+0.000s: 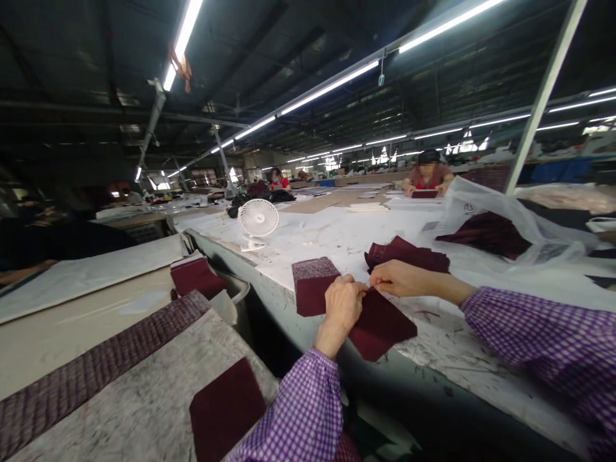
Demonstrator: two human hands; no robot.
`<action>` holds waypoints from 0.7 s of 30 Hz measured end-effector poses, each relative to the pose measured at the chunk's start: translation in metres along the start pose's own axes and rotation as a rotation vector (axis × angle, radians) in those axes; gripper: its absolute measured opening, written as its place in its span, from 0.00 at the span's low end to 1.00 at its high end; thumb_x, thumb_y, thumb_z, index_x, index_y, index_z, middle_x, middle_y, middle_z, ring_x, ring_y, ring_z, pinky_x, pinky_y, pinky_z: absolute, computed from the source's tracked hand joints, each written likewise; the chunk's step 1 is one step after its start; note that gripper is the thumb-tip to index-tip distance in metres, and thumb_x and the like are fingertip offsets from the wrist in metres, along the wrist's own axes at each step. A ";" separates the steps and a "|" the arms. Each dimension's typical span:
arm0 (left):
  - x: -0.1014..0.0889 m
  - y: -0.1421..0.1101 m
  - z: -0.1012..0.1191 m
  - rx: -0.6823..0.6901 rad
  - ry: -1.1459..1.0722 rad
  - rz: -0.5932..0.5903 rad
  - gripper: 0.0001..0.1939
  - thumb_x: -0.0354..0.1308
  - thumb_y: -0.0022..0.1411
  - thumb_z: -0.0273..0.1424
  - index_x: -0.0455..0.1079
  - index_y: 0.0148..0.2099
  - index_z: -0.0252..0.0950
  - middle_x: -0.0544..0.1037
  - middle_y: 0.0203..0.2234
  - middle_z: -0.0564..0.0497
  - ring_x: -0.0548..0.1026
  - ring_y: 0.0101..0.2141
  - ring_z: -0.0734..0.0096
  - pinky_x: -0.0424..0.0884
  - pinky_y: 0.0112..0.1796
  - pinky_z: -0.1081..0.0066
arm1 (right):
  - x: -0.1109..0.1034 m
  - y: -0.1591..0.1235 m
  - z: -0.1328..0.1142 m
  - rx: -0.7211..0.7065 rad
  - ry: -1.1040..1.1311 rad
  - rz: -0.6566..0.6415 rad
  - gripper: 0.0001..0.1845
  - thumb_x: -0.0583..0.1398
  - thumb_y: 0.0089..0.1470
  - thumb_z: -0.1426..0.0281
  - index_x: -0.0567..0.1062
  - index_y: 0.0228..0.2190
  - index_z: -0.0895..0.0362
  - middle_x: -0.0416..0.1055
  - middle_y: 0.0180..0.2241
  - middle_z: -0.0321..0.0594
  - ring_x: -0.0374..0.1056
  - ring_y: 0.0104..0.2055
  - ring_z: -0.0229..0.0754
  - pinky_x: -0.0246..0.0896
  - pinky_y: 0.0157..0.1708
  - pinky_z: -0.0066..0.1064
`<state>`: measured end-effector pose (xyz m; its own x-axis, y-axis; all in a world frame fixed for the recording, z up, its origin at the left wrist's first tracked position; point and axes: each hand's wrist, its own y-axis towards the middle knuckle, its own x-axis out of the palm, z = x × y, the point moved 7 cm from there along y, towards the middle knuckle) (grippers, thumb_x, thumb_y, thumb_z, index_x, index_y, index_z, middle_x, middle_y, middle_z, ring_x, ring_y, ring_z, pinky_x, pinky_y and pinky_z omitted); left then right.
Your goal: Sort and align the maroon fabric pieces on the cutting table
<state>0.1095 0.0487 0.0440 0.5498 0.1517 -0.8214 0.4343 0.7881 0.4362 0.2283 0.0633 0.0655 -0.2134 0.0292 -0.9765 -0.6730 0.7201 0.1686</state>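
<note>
A maroon fabric piece (385,326) with angled corners hangs partly over the near table edge. My left hand (342,307) is closed on its upper left edge, fingertips pinched together. From the other side, my right hand (402,278) pinches the top edge close to the left fingertips. Left of the hands, at the table edge, a stack of maroon pieces (315,296) shows a speckled, layered side. Just behind the right hand lies a loose bunch of maroon fabric (409,255).
A small white fan (258,218) stands on the white-covered table (327,231). At right is a clear plastic bag (486,218) with maroon fabric inside. Beside me, a lower surface (158,385) carries a long row of pieces (106,369) and one maroon piece (228,410). A co-worker (427,173) sits across.
</note>
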 end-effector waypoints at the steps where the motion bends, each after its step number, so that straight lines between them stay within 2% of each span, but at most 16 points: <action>1: 0.000 0.000 0.000 0.003 0.004 0.001 0.11 0.54 0.63 0.29 0.78 0.42 0.44 0.75 0.34 0.50 0.70 0.39 0.66 0.66 0.43 0.70 | 0.000 0.000 -0.001 -0.005 -0.016 -0.002 0.11 0.53 0.49 0.75 0.76 0.29 0.58 0.74 0.28 0.40 0.67 0.29 0.40 0.59 0.33 0.29; 4: 0.000 -0.002 0.001 0.012 0.023 0.006 0.12 0.53 0.64 0.30 0.77 0.43 0.44 0.75 0.34 0.50 0.70 0.40 0.66 0.66 0.42 0.71 | 0.001 -0.001 -0.005 -0.035 -0.098 0.008 0.10 0.53 0.51 0.76 0.74 0.28 0.58 0.72 0.28 0.40 0.66 0.29 0.39 0.58 0.32 0.29; 8: 0.000 -0.002 0.002 0.034 0.059 -0.014 0.13 0.51 0.65 0.30 0.77 0.43 0.45 0.74 0.35 0.51 0.70 0.40 0.67 0.66 0.41 0.72 | 0.007 -0.004 -0.016 -0.115 -0.336 0.018 0.12 0.51 0.58 0.75 0.73 0.30 0.59 0.69 0.29 0.41 0.64 0.29 0.39 0.56 0.30 0.30; 13: 0.000 -0.001 0.004 0.058 0.083 -0.051 0.14 0.49 0.66 0.30 0.78 0.41 0.45 0.74 0.36 0.50 0.69 0.39 0.66 0.66 0.42 0.70 | 0.018 -0.014 -0.022 -0.198 -0.489 0.017 0.13 0.51 0.55 0.82 0.74 0.34 0.59 0.70 0.34 0.44 0.66 0.35 0.42 0.59 0.32 0.32; 16: -0.001 -0.002 0.004 0.057 0.075 -0.045 0.15 0.49 0.66 0.30 0.78 0.41 0.44 0.74 0.36 0.49 0.69 0.39 0.65 0.66 0.42 0.69 | 0.011 -0.019 -0.018 -0.171 -0.456 0.054 0.13 0.52 0.56 0.79 0.75 0.35 0.58 0.72 0.33 0.44 0.67 0.37 0.44 0.62 0.36 0.35; 21: 0.001 0.000 0.005 0.043 0.078 -0.043 0.15 0.49 0.66 0.30 0.78 0.40 0.43 0.74 0.35 0.48 0.69 0.38 0.64 0.67 0.41 0.68 | 0.002 -0.016 -0.020 -0.074 -0.165 0.112 0.17 0.47 0.61 0.72 0.75 0.40 0.59 0.73 0.40 0.47 0.69 0.41 0.45 0.65 0.42 0.36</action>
<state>0.1131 0.0457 0.0448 0.4738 0.1656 -0.8649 0.4874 0.7687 0.4142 0.2244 0.0381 0.0630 -0.1752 0.2240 -0.9587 -0.7029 0.6534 0.2811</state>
